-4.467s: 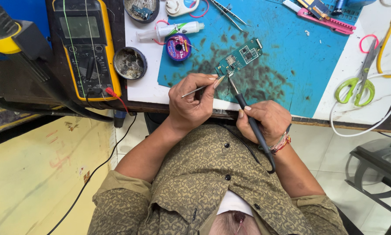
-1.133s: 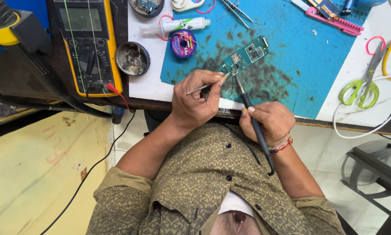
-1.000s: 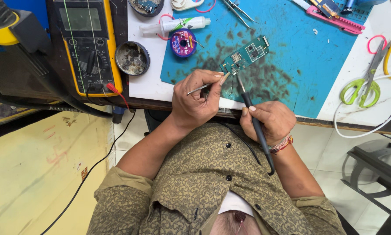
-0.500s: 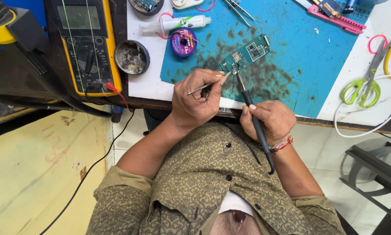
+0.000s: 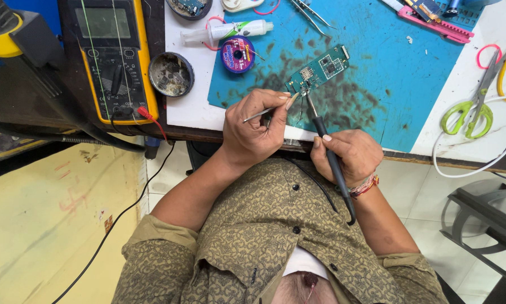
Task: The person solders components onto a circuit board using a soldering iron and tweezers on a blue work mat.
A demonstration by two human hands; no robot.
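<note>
Blue mat (image 5: 411, 73): circuit board (image 5: 319, 69) just beyond both hands' grip.

Dark-edged workbench (image 5: 467, 163) spans the upper frame; pale yellow floor (image 5: 33, 225) occupies the lower left; white tiles (image 5: 427, 197) and a grey stool (image 5: 489, 225) sit lower right.

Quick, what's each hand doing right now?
Left hand: closed, holding tweezers.
Right hand: closed, holding soldering iron to the circuit board.

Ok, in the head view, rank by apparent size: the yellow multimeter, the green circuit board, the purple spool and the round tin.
1. yellow multimeter
2. green circuit board
3. round tin, only slightly bigger than
4. purple spool
</note>
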